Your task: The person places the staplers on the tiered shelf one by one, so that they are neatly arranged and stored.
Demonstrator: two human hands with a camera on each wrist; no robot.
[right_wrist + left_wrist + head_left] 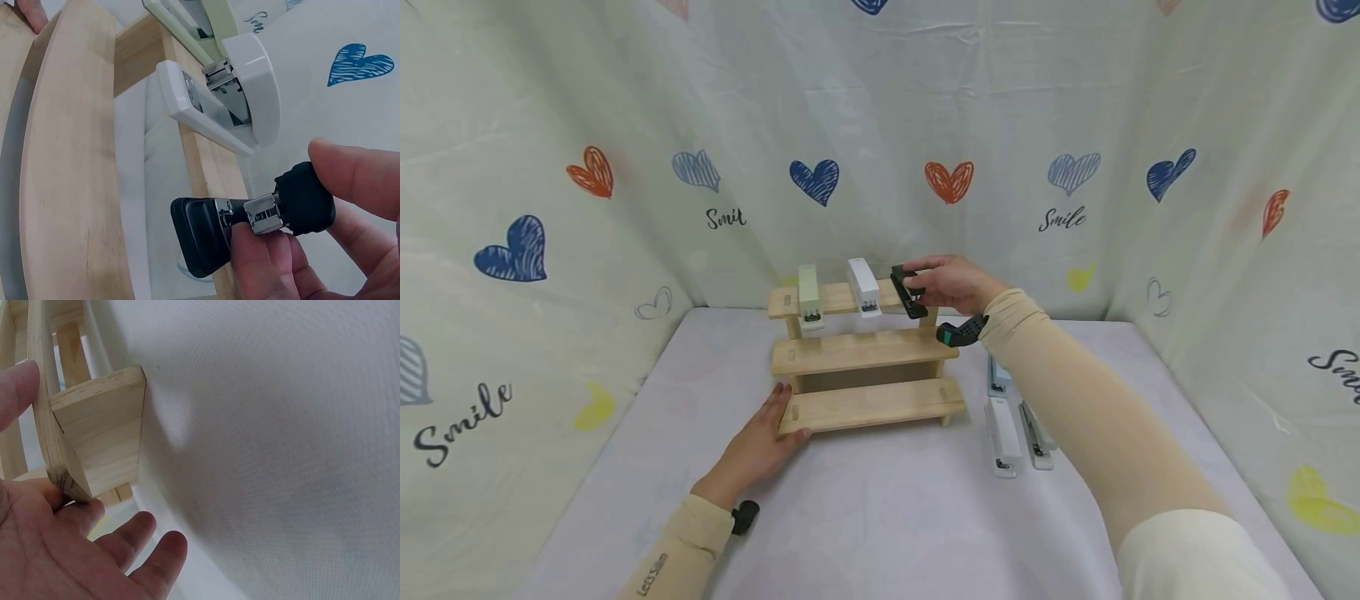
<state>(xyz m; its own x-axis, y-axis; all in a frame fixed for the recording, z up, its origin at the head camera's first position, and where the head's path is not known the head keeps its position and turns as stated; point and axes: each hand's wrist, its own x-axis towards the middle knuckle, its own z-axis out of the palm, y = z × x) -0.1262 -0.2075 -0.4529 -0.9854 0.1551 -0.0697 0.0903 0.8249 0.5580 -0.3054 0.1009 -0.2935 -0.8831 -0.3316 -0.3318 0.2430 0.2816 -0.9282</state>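
Note:
A three-tier wooden rack [865,352] stands on the table. My right hand [953,285] grips a black stapler [907,293] at the right end of the top tier. In the right wrist view, thumb and fingers hold the black stapler [306,199] by its upper arm and base, beside a white stapler [259,94]. That white stapler and a pale green stapler [808,293] sit on the top tier to the left. Low down, my left hand [762,446] holds the left end of the bottom tier; the left wrist view shows thumb and fingers around the board end [65,469].
On the table right of the rack lie a light blue stapler [997,377], another white stapler [1002,437] and a further stapler [1037,442], partly hidden by my right sleeve. A curtain [880,108] printed with hearts surrounds the table at the back and sides.

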